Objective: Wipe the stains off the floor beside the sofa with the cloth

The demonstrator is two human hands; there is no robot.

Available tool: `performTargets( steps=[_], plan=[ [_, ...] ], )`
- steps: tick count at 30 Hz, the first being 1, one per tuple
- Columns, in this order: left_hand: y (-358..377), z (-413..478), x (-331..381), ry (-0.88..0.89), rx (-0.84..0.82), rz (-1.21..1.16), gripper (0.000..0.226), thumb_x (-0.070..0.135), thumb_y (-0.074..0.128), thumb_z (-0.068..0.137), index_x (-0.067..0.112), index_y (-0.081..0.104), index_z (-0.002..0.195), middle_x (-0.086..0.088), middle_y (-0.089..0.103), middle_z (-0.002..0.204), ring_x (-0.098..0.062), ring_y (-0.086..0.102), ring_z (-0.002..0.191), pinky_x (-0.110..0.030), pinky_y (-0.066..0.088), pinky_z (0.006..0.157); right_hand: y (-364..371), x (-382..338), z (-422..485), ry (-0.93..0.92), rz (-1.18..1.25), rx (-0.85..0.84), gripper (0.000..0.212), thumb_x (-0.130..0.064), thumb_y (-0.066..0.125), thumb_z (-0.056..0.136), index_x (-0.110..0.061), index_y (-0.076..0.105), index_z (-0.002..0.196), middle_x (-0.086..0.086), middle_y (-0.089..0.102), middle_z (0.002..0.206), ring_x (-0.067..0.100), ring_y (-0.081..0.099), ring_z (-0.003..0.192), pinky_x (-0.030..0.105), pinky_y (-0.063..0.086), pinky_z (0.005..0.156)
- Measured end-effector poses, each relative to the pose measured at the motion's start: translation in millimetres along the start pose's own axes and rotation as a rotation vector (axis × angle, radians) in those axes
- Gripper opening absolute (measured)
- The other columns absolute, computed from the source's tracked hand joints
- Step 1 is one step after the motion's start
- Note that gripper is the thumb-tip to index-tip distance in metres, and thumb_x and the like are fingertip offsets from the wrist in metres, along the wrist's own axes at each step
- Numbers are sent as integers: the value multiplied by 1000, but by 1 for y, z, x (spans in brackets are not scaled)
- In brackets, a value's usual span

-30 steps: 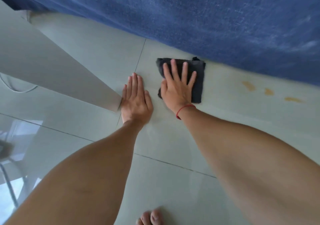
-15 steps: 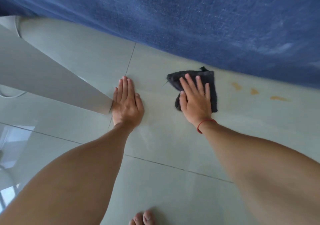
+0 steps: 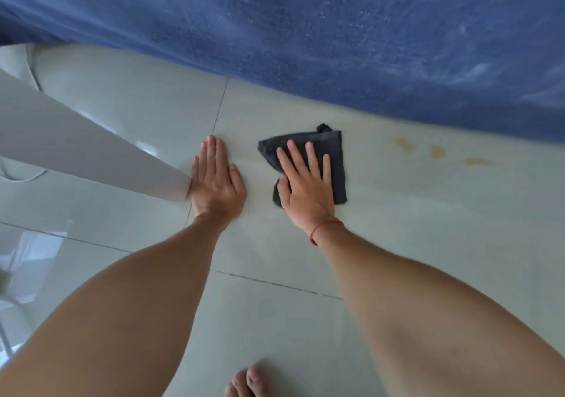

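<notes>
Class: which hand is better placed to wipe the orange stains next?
The right hand: it presses flat on the cloth, just left of the stains. The left hand lies bare on the floor, farther away.

Pale grey-green glossy tiled floor (image 3: 275, 253) w/ dark grout lines. On it: folded dark grey cloth (image 3: 334, 164), flat under right hand (image 3: 305, 185); left hand (image 3: 215, 182) flat beside; three yellow-brown stains (image 3: 437, 152) near blue fabric sofa (image 3: 336, 39); bare toes (image 3: 247, 381) at bottom.
</notes>
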State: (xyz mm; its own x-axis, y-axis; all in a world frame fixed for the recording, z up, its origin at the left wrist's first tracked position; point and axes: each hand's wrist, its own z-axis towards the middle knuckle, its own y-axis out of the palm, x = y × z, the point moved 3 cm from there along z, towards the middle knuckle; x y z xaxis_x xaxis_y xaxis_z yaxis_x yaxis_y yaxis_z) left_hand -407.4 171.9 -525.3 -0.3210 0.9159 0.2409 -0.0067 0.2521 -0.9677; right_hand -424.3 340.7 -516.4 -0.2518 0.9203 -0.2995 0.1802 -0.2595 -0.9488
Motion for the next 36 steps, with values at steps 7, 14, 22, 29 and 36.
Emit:
performTargets(
  steps=[7,14,22,29,36],
  plan=[
    [-8,-1,81,35,-67,-51,67,33,27,94,10,11,155,-14,2,163,-26,-2,151,-43,-9,119,-25,96,-91,224,30,-67,55,-30,25,92,-30,34,146,-10,27,158,22,21,148,45,11,120],
    [27,13,162,105,-472,3,67,58,23,95,38,-8,152,-6,-25,160,-26,-22,148,-47,-13,118,-67,199,-90,565,-61,-48,65,-54,24,89,-31,25,149,-2,15,162,32,11,149,57,8,118],
    [27,12,165,125,-460,65,66,57,20,96,38,-12,151,-7,-28,158,-26,-24,147,-49,-14,117,-51,139,26,483,33,64,55,-46,27,98,-34,18,151,-5,12,162,35,-2,149,63,-5,115],
    [21,11,162,126,-502,69,66,59,18,96,39,-15,150,-6,-31,157,-25,-28,146,-49,-14,118,-43,146,-42,72,28,14,52,-41,32,95,-23,42,143,-1,39,153,28,31,144,46,16,118],
    [22,13,164,113,-497,63,67,58,21,96,40,-12,151,-5,-29,158,-25,-26,146,-49,-13,118,-72,255,-84,588,-43,132,64,-49,21,91,-21,32,149,2,25,159,27,21,148,48,11,119]
  ],
)
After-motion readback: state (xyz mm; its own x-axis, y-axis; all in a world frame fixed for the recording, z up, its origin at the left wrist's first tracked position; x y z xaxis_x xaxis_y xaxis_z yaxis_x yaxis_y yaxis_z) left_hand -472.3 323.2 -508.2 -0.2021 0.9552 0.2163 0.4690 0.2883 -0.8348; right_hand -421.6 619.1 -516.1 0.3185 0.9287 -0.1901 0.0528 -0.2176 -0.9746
